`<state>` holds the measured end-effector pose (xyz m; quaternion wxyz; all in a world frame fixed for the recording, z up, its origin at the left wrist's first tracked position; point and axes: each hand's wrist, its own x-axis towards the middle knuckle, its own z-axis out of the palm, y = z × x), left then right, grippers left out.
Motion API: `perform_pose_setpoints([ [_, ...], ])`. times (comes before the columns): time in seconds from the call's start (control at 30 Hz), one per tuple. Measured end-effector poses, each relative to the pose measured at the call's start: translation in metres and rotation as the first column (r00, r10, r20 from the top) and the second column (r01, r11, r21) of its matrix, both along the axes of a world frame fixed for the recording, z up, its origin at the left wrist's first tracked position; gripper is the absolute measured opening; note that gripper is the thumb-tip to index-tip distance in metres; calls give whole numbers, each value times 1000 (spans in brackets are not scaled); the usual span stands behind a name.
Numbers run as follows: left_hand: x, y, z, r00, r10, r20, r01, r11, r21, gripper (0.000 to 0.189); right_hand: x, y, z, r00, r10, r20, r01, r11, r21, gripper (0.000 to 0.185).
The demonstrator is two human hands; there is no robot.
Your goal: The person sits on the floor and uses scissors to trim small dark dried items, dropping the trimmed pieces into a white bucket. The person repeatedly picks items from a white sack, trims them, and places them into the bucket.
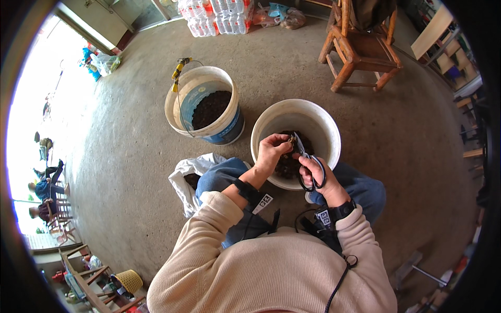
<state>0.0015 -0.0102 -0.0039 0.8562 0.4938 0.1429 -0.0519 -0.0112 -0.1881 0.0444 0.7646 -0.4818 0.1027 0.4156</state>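
Observation:
Over a white plastic bucket (pixel 334 135) between my knees, my left hand (pixel 271 150) pinches a small brownish piece (pixel 292 141) in its fingertips. What the piece is cannot be made out. My right hand (pixel 321 178) grips scissors with black handles (pixel 320 172), and their metal blades (pixel 299 143) meet the piece. Dark brown lumps (pixel 287 168) cover part of the bucket's bottom, partly hidden by my hands. Beyond it to the left stands a second bucket (pixel 172 111), white and blue with a wire handle, holding similar dark lumps (pixel 211 109).
A white sack (pixel 186 168) with dark contents lies by my left knee. A wooden chair (pixel 360 58) stands at the upper right, and packs of bottled water (pixel 219 17) at the far wall. Several people (pixel 49 189) are at the far left near the bright opening. A yellow basket (pixel 130 281) lies lower left.

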Motion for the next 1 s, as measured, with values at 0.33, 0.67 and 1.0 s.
perform_pose_setpoints([
  [0.33, 0, 2, 0, 982, -136, 132, 144, 988, -54, 21, 9, 8, -16, 982, -180, -54, 178, 983, -42, 30],
  [0.67, -3, -2, 11, 853, -394, 343, 113, 780, 615, 22, 26, 9, -29, 950, -234, 206, 237, 972, 9, 29],
  [1.0, -3, 0, 23, 757, -561, 336, 108, 614, 782, 21, 24, 5, -27, 948, -135, 290, 149, 988, -28, 29],
])
